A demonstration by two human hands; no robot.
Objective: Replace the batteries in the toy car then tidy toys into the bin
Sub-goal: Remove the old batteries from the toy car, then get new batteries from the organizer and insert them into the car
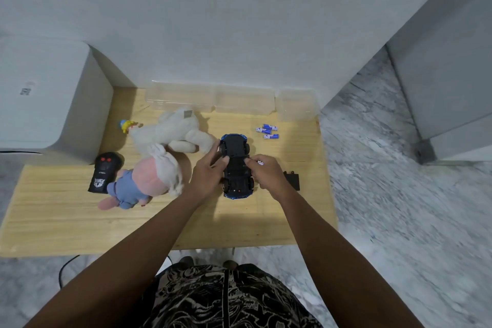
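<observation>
A blue toy car (236, 146) lies upside down on the wooden table (66, 221), black underside up. My left hand (210, 173) grips its left side, thumb on the chassis. My right hand (266, 172) pinches a small battery at the car's middle, fingertips on the underside. Three blue-and-white batteries (268, 131) lie loose behind and to the right of the car. The black battery cover (292, 180) rests on the table right of my right hand. Clear plastic bins (213, 100) stand along the table's back edge.
A white plush (173, 130) and a pink plush in blue clothes (141, 184) lie left of the car. A black remote control (103, 172) sits further left, a small yellow-and-blue toy (127, 125) behind it. A white appliance (40, 98) stands at the left.
</observation>
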